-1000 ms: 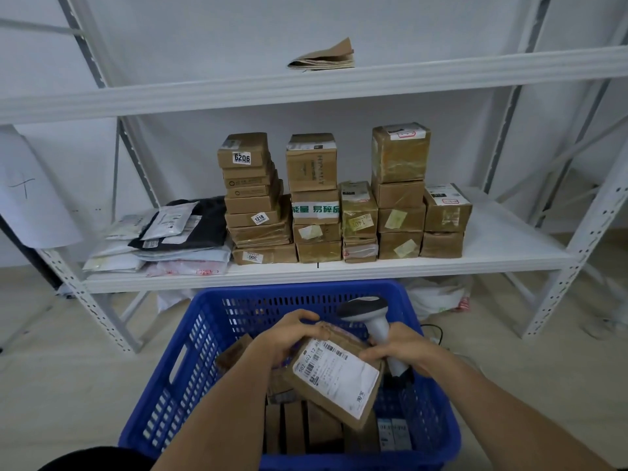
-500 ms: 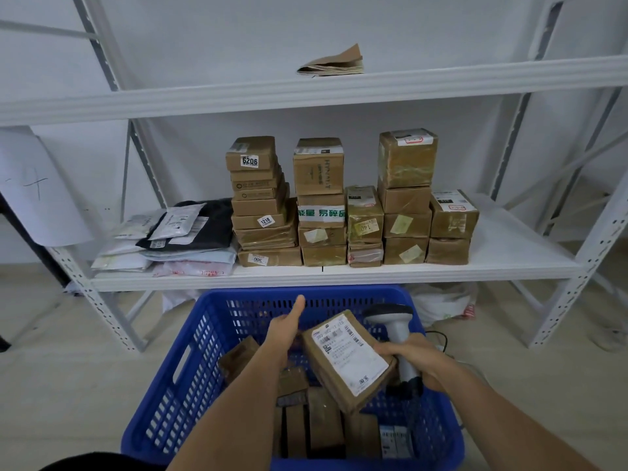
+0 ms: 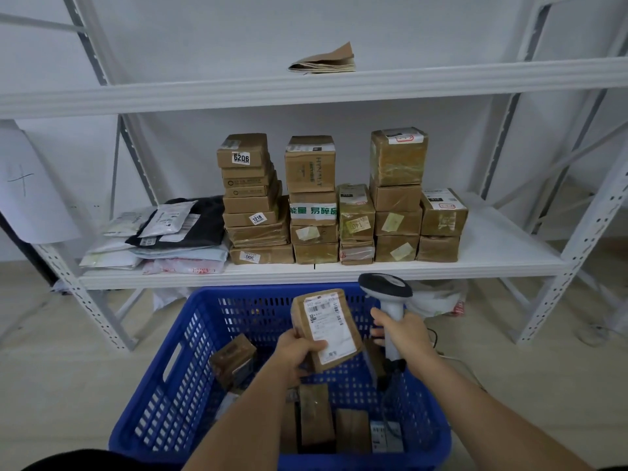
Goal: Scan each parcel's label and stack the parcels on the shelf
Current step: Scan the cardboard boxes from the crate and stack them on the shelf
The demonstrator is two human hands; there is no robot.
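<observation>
Place: parcel storeroom | Beyond left hand (image 3: 296,352): white steel shelf (image 3: 319,271), stacked labelled cartons (image 3: 339,212) | Below: blue crate (image 3: 190,379) of parcels

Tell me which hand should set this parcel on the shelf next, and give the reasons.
Left. The left hand already grips the parcel, above the blue basket and facing the shelf. The right hand is wrapped round the scanner, so it is not free.

A white wall (image 3: 339,25) rises above a pale floor (image 3: 61,362).
</observation>
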